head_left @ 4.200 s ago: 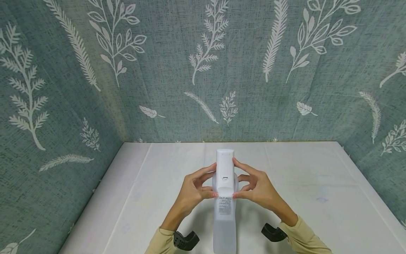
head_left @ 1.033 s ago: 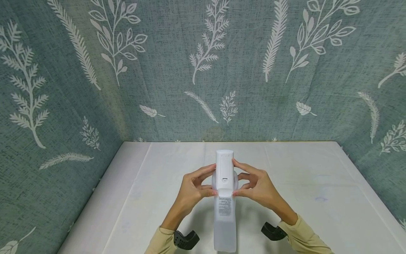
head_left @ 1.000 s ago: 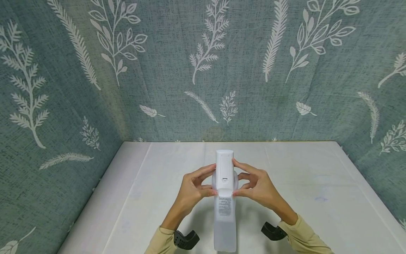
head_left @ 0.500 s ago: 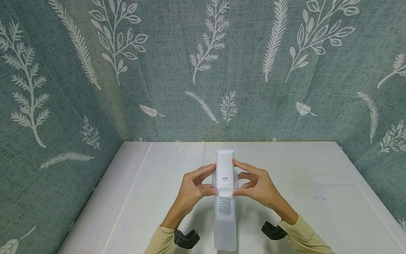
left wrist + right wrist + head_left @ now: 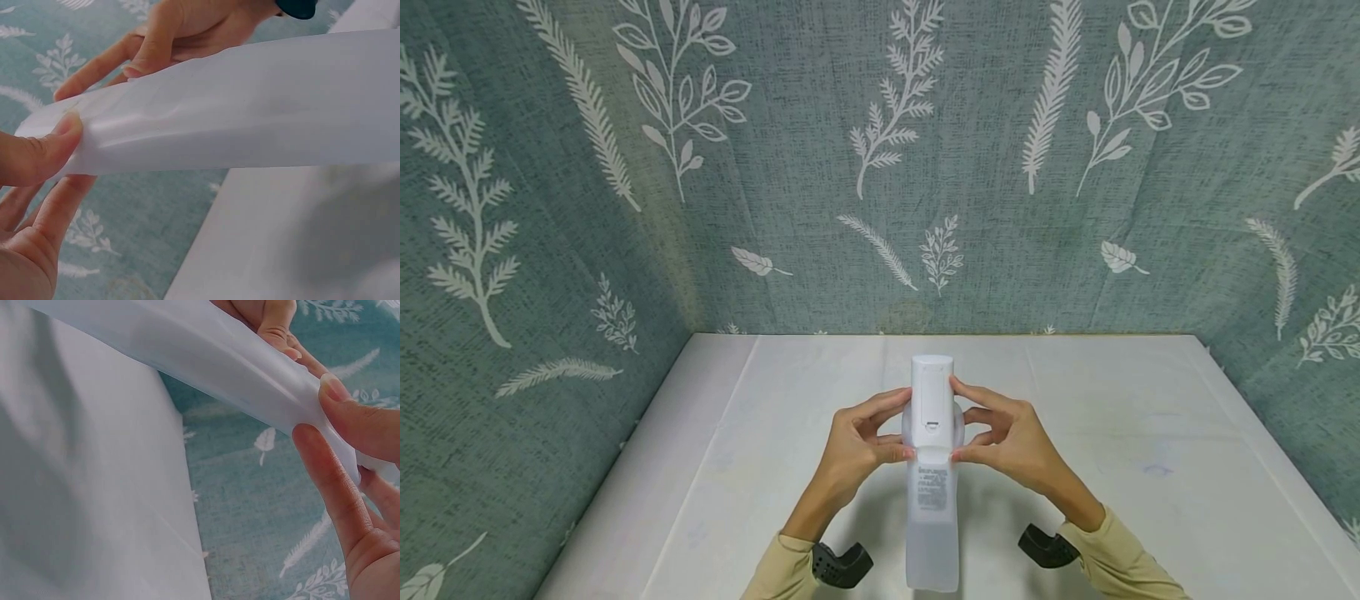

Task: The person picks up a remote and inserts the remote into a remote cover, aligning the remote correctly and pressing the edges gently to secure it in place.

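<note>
A long white plastic device (image 5: 932,392) stands out over the middle of the table, its narrow upper part bearing a cover with a small latch. Grey print marks its middle, and the lower body (image 5: 932,554) is smooth and semi-translucent. Behind the upper part a rounded, clear-looking piece shows at both sides. My left hand (image 5: 853,450) pinches the left edge between thumb and fingers. From the right, my right hand (image 5: 1011,442) grips the opposite edge the same way. Both wrist views show the smooth face of the device (image 5: 250,112) with thumbs pressed on it.
A white-covered table (image 5: 760,500) spreads under the hands, with the device's shadow on it. Green-grey leaf-patterned cloth (image 5: 805,167) walls the back and both sides. Each wrist carries a black camera mount, the left one (image 5: 842,567) and the right one (image 5: 1047,547).
Since the earliest frame the device's lower end has drawn slightly up into view. Over the last second both hands and the device stay nearly still.
</note>
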Available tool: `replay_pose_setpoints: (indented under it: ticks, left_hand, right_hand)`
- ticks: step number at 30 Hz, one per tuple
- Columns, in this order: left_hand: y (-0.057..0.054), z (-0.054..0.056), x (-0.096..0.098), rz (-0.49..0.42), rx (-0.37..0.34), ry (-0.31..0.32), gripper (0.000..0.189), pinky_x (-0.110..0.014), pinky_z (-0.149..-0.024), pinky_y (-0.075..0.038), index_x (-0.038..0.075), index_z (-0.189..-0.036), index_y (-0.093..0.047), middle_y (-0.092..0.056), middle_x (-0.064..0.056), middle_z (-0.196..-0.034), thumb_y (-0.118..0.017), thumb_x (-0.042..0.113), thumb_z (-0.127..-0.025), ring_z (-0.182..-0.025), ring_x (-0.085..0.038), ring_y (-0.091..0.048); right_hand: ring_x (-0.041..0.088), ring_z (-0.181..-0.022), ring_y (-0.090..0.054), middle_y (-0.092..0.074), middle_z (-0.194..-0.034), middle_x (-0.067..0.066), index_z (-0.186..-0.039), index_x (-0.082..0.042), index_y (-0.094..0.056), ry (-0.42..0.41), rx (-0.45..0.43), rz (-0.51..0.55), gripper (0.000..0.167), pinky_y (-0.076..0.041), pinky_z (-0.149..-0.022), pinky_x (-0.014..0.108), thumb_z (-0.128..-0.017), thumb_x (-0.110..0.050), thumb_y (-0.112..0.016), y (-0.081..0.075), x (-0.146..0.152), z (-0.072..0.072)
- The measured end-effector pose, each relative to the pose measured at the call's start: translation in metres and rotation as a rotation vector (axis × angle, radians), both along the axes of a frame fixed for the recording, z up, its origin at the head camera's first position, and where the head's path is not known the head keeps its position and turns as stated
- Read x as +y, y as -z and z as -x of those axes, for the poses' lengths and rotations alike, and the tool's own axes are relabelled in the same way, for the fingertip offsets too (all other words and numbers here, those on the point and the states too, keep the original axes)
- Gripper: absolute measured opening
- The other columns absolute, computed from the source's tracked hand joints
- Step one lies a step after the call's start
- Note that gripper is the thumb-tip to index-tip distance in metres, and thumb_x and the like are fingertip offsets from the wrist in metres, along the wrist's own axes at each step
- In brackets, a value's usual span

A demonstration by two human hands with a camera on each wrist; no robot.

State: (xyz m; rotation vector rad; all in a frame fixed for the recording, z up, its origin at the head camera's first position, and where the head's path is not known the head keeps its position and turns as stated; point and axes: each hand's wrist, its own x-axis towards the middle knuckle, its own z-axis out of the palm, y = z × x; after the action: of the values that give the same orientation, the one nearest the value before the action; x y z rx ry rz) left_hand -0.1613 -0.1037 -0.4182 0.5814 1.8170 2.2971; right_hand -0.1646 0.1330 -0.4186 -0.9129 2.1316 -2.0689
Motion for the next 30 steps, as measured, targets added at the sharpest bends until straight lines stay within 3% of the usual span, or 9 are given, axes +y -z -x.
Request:
replay_pose_setpoints:
  ticks: [30]
  left_hand:
    - [0.0018,-0.0003,-0.0009,-0.001,-0.010,-0.009,0.064,-0.044,-0.086,-0.053,-0.004,-0.130,-0.054,-0.047,-0.015,-0.137,-0.073,-0.016,-0.070,-0.123,-0.033,-0.049]
  right_hand:
    - [0.023,-0.095,-0.065,-0.043,-0.142,0.018,-0.141,-0.006,-0.044,0.016,0.005,-0.013,0.079,-0.058,-0.068,0.041,-0.071,0.005,-0.078,0.0024,-0.0021,-0.0005]
